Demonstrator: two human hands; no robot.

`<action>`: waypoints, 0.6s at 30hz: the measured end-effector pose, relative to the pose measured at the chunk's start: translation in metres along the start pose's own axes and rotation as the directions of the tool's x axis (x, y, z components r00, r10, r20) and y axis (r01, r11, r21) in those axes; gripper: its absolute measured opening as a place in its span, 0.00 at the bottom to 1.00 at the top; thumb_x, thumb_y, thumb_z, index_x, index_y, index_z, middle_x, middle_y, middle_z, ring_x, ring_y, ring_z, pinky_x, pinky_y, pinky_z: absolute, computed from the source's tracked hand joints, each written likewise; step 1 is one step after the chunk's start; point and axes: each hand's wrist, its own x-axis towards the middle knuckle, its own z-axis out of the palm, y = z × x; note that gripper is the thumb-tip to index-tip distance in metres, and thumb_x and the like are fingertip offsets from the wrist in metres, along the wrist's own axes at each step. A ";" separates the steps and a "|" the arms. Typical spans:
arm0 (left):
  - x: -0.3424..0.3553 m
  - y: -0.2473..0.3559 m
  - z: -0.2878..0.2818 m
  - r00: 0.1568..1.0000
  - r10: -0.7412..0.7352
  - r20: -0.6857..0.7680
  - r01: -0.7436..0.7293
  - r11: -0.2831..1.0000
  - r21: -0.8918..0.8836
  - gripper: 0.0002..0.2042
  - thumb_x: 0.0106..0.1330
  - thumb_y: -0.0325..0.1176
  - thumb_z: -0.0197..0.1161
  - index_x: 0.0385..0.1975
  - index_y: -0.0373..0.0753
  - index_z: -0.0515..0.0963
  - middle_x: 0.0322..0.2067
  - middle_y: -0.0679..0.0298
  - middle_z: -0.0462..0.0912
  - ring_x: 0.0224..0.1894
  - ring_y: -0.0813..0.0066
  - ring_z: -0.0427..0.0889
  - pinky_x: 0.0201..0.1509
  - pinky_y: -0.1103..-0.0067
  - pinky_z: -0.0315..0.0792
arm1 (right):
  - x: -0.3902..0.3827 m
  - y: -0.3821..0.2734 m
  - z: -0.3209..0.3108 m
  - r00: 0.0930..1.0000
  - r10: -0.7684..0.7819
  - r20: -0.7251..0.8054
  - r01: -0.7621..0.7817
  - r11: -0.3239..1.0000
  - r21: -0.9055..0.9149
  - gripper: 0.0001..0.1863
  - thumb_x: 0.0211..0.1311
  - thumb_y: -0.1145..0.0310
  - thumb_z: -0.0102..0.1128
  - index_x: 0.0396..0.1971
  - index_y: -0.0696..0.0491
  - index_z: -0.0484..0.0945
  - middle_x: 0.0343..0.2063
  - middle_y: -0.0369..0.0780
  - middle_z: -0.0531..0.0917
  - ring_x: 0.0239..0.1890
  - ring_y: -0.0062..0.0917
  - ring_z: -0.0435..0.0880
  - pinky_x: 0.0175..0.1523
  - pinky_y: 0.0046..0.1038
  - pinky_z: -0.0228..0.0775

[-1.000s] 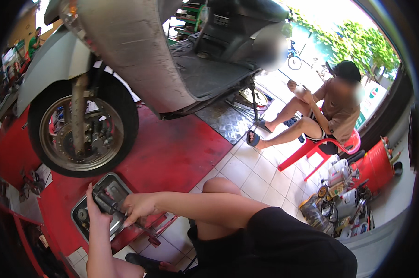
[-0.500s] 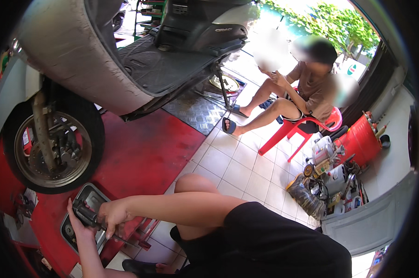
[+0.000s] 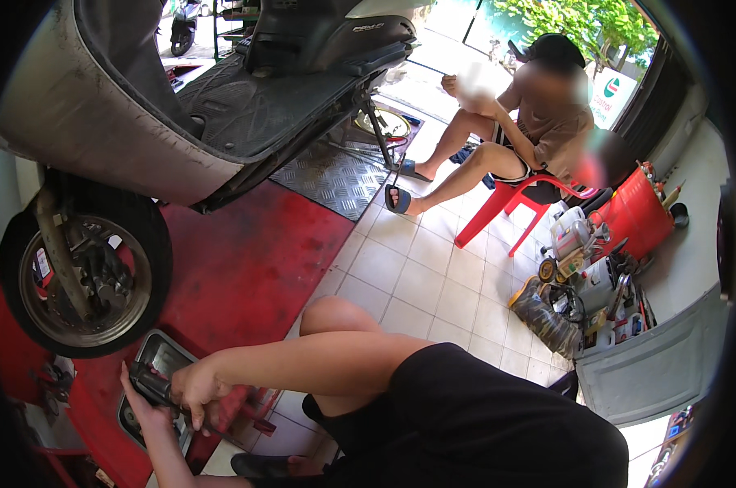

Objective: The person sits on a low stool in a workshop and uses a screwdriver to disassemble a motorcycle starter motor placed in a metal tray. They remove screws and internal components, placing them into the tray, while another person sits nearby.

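Note:
My left hand (image 3: pixel 144 398) cradles a black cylindrical part (image 3: pixel 150 381) over a metal tray (image 3: pixel 163 346) at the lower left, fingers along its side. My right hand (image 3: pixel 197 386) grips the end of that part, or something slim at it; my fingers hide exactly what. The tray rests on a red platform (image 3: pixel 229 260), beside the front wheel (image 3: pixel 87 281) of a worn silver-and-black scooter (image 3: pixel 115 163).
Another person (image 3: pixel 547 122) sits on a red plastic chair (image 3: pixel 498 211) on the tiled floor to the right, hands raised. A red drum (image 3: pixel 628 215), containers and a boot (image 3: pixel 547 317) stand by the right wall. A metal tread plate (image 3: pixel 323 179) lies under the scooter.
My view has swung, so the scooter and seated person appear higher and further left. Both my hands stay on the black part above the tray, shifting only slightly.

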 end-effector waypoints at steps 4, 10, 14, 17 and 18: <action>-0.009 -0.002 0.012 0.999 0.009 -0.034 -0.011 0.999 -0.039 0.21 0.61 0.54 0.68 0.33 0.40 0.77 0.26 0.65 0.81 0.26 0.76 0.81 0.32 0.80 0.78 | -0.001 0.000 -0.003 0.998 0.021 0.051 -0.023 0.999 0.046 0.31 0.54 0.91 0.59 0.60 0.72 0.61 0.38 0.58 0.82 0.38 0.47 0.88 0.40 0.43 0.85; -0.010 0.001 0.008 0.999 -0.037 -0.002 0.037 0.999 -0.002 0.20 0.60 0.55 0.68 0.32 0.42 0.78 0.24 0.67 0.80 0.25 0.78 0.80 0.32 0.81 0.77 | -0.004 -0.002 0.004 0.984 -0.013 -0.180 0.001 0.998 -0.067 0.30 0.51 0.86 0.68 0.54 0.73 0.66 0.39 0.57 0.82 0.35 0.44 0.87 0.37 0.42 0.84; -0.006 -0.001 0.004 0.999 -0.037 -0.028 0.037 0.999 -0.018 0.20 0.60 0.55 0.68 0.31 0.43 0.78 0.23 0.68 0.79 0.25 0.79 0.80 0.31 0.81 0.77 | 0.001 0.002 -0.004 0.980 0.000 -0.198 -0.019 0.995 -0.096 0.32 0.47 0.80 0.76 0.51 0.73 0.70 0.36 0.53 0.82 0.33 0.41 0.86 0.34 0.39 0.82; -0.004 -0.001 0.002 0.998 -0.033 -0.060 0.031 0.999 -0.044 0.19 0.60 0.55 0.68 0.31 0.43 0.78 0.24 0.68 0.79 0.25 0.79 0.80 0.31 0.82 0.77 | -0.003 -0.002 0.003 0.974 0.004 -0.226 -0.022 0.997 -0.080 0.29 0.49 0.79 0.75 0.50 0.72 0.71 0.34 0.51 0.83 0.33 0.40 0.86 0.34 0.39 0.81; -0.002 -0.002 0.000 0.998 -0.031 -0.051 0.029 0.999 -0.045 0.19 0.60 0.55 0.68 0.31 0.43 0.78 0.24 0.68 0.80 0.25 0.79 0.80 0.31 0.82 0.77 | -0.007 -0.003 0.006 0.974 0.005 -0.226 -0.021 0.997 -0.070 0.28 0.51 0.80 0.73 0.51 0.72 0.71 0.34 0.52 0.83 0.34 0.41 0.87 0.35 0.40 0.81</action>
